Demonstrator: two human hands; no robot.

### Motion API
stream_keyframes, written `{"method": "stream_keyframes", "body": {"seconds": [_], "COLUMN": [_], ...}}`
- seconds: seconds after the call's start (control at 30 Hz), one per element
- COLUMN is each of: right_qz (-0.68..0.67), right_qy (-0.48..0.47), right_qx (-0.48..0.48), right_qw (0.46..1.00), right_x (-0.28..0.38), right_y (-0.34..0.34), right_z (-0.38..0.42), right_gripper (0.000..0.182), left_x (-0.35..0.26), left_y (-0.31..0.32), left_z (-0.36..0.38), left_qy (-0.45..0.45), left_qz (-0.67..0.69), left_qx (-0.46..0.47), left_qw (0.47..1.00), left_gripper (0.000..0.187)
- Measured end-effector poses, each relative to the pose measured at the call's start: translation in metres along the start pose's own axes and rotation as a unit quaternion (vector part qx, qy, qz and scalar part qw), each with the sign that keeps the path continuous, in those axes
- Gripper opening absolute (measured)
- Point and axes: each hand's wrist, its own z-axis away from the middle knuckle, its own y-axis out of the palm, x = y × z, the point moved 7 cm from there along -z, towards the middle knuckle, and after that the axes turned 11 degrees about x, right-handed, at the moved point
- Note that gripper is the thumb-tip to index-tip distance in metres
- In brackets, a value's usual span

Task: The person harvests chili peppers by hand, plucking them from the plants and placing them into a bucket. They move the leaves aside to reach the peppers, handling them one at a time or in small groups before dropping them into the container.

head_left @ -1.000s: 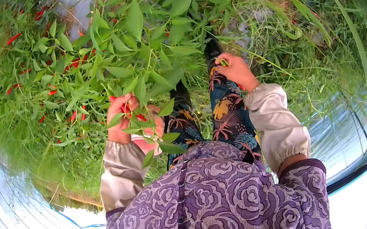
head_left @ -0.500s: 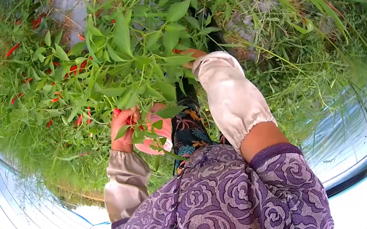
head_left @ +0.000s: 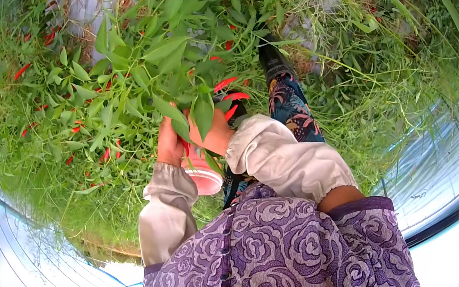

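My left hand (head_left: 170,144) is closed around red chili peppers (head_left: 186,148), whose red shows along the palm side. My right hand (head_left: 212,131) has come right up against it, its fingers largely hidden behind a broad green leaf (head_left: 202,115). Just below both hands is a pink container (head_left: 202,176) with a pale round end. Several red chilies (head_left: 238,96) show just beyond the right hand. Leafy stems of a chili plant (head_left: 162,55) spread over and in front of the hands. I cannot tell what the right fingers hold.
More red chilies (head_left: 22,71) dot the dense foliage at left. Grey ground sheeting (head_left: 85,3) shows through at upper left. A dark boot (head_left: 276,62) and patterned trouser leg (head_left: 296,109) stand in the grass at right. Netting (head_left: 437,167) borders the right side.
My right hand has drawn back from the foliage, down and left, to meet my left hand. The left hand has shifted slightly up and right. Chilies by the right wrist are now exposed.
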Motion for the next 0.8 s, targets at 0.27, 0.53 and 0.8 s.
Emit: {"method": "stream_keyframes", "body": {"seconds": [0.27, 0.53, 0.8], "right_qz": [0.07, 0.111, -0.069], "right_qy": [-0.027, 0.071, -0.064], "right_qx": [0.178, 0.082, 0.062], "right_qw": [0.981, 0.988, 0.994], "right_x": [0.008, -0.066, -0.09], "right_y": [0.011, -0.071, -0.005], "right_z": [0.03, 0.006, -0.121], "right_gripper": [0.018, 0.018, 0.036], "left_x": [-0.015, -0.034, -0.017], "left_y": [0.01, -0.008, -0.032], "left_z": [-0.002, 0.01, -0.006], "left_qy": [0.053, 0.073, 0.09], "left_qz": [-0.163, -0.169, -0.176], "left_qx": [-0.022, -0.001, -0.008], "left_qw": [0.985, 0.983, 0.98], "left_gripper": [0.017, 0.012, 0.01]}}
